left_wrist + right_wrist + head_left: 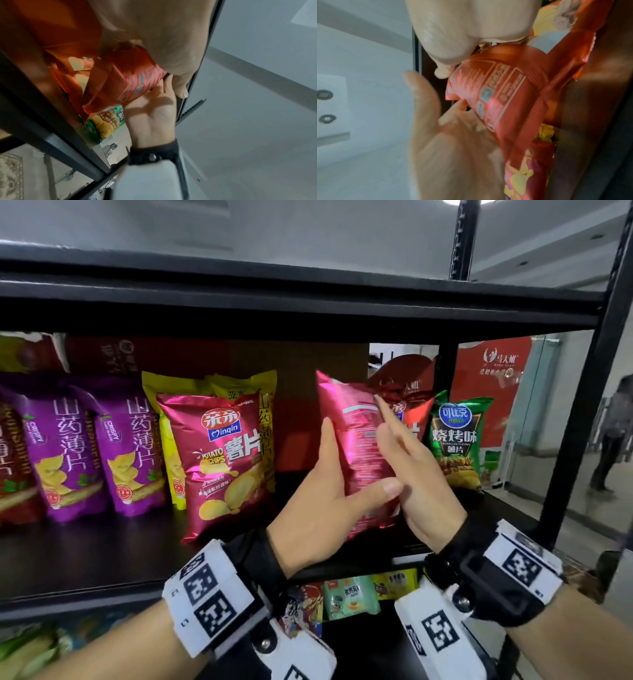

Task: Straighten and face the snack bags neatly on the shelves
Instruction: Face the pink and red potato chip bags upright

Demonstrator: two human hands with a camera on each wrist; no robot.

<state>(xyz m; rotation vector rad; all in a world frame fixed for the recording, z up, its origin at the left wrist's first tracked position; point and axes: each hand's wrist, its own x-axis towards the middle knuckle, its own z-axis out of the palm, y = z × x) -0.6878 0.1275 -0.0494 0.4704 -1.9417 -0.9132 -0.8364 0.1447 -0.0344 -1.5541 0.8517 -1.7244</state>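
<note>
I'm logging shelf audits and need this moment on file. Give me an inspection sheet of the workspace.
Surface: black shelf, bags standing along it.
Job's things: pink bag held up, printed back toward the camera; facing pink chips bag, purple bags, yellow bags, green bag.
Clutter: nothing seen.
Grippers: left hand grips the pink bag; right hand lies flat against its other side.
Cables: nothing seen.
Surroundings: red poster, person standing beyond glass.
</note>
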